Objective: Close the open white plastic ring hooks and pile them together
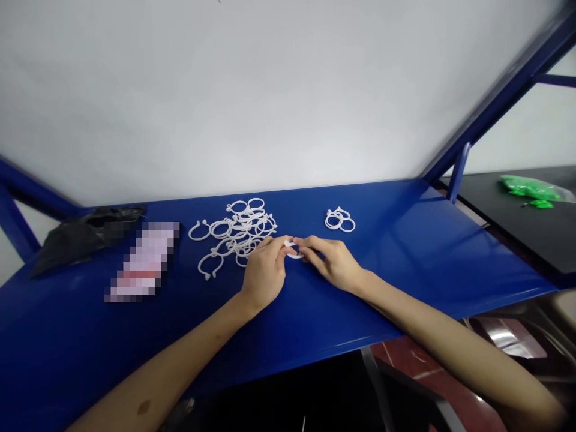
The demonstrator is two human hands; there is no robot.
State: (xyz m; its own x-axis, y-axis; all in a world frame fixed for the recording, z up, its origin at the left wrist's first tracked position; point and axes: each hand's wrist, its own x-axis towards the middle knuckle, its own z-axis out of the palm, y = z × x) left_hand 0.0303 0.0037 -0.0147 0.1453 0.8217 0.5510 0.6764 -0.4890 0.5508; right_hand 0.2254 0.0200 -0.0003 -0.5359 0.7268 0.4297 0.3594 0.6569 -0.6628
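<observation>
1. White plastic split ring [292, 251] pinched between both hands above the blue metal tabletop [396, 258], near the table's middle and just in front of the larger heap. Long axis roughly left to right across the view, with the ring slightly tilted and seen at a shallow angle.
2. Left hand [264, 273] on the ring's left side, fingers close together, fingertips pressing on it. Right hand [330, 261] on its right side, fingers likewise close together and pinching. Neither hand clearly nearer: both in contact.
3. Tangled heap of white rings [238, 231] just beyond the left hand. Small cluster of white rings [339, 220] beyond the right hand, apart from the heap.
4. Farther left, black plastic bag [90, 237] and pixelated packet [143, 261]. Off the table at right, green items [528, 187] on a black surface [495, 216].
5. Ring's gap and clasp hidden behind the fingertips; thumbs hard to make out. Ring count in the heap impossible to tell, and packet's print obscured.
</observation>
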